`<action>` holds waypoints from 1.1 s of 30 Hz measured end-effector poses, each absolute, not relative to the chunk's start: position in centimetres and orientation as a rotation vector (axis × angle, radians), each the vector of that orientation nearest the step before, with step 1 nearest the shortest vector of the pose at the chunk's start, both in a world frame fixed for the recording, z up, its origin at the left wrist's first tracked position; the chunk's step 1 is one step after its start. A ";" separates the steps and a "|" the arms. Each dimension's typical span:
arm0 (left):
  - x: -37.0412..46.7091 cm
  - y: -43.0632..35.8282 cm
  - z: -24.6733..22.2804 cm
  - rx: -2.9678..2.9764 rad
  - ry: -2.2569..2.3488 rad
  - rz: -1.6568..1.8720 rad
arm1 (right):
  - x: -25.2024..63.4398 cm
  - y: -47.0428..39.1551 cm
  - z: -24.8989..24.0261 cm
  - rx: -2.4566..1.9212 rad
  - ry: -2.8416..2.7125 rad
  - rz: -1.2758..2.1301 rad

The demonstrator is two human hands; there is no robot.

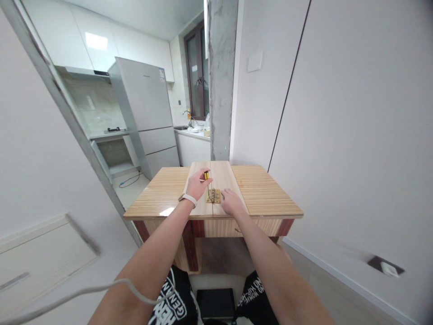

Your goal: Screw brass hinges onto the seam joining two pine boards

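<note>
My left hand (pixel 199 184) is closed around the yellow-and-black handle of a screwdriver (pixel 207 175). The screwdriver stands nearly upright, its shaft pointing down at a brass-coloured hinge (pixel 213 196). Where exactly the tip meets the hinge is too small to tell. The hinge lies open across the seam between two pale wooden boards (pixel 199 208). At the hinge's right edge is my right hand (pixel 231 201), its fingers bent and held together, fingertips against the metal. The undersides of those fingers are hidden.
Under the boards stands a wood-grain table (pixel 270 192) with a drawer in front. A white cable (pixel 111 283) runs over my left forearm. A dark flat object (pixel 215 303) lies between my legs. Behind are a fridge (pixel 145 95), a grey pillar (pixel 221 81) and a white wall (pixel 352 113).
</note>
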State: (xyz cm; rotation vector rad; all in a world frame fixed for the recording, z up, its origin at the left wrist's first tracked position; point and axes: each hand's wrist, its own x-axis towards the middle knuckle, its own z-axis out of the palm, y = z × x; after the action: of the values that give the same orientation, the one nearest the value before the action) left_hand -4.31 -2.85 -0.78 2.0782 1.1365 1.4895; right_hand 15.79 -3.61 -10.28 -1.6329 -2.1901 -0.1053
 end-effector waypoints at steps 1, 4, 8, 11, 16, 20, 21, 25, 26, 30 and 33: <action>-4.4 -2.9 -0.7 2.090 1.166 1.500 | 15.8 -3.6 -10.3 -1.637 -2.188 -0.101; -4.5 -3.1 -0.6 2.166 1.224 1.504 | 15.7 -3.6 -10.4 -1.638 -2.185 -0.100; -4.7 -3.5 -0.4 2.306 1.259 1.477 | 15.7 -3.5 -10.4 -1.633 -2.184 -0.108; -4.8 -3.6 -0.5 2.359 1.255 1.466 | 15.7 -3.5 -10.4 -1.633 -2.186 -0.103; -4.6 -3.4 -0.6 2.405 1.129 1.464 | 15.8 -3.3 -10.6 -1.636 -2.178 -0.101; -4.5 -3.4 -0.6 2.449 1.115 1.508 | 15.8 -3.3 -10.6 -1.653 -2.175 -0.116; -4.5 -3.4 -0.6 2.455 1.116 1.497 | 15.7 -3.3 -10.6 -1.654 -2.177 -0.120; -4.6 -3.7 -0.5 2.482 1.135 1.459 | 15.6 -3.5 -10.4 -1.639 -2.180 -0.146; -4.7 -3.8 -0.5 2.488 1.154 1.462 | 15.6 -3.6 -10.3 -1.640 -2.179 -0.147; -4.7 -4.2 -0.3 2.521 1.247 1.443 | 15.6 -3.7 -10.2 -1.647 -2.188 -0.131; -4.5 -4.7 -0.1 2.581 1.229 1.431 | 15.6 -3.7 -10.3 -1.635 -2.189 -0.134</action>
State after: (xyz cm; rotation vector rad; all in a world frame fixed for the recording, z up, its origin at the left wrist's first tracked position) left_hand -4.51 -4.67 -0.05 2.5814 1.2289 1.4309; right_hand 15.59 -3.68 -10.27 -1.6355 -2.1886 -0.1342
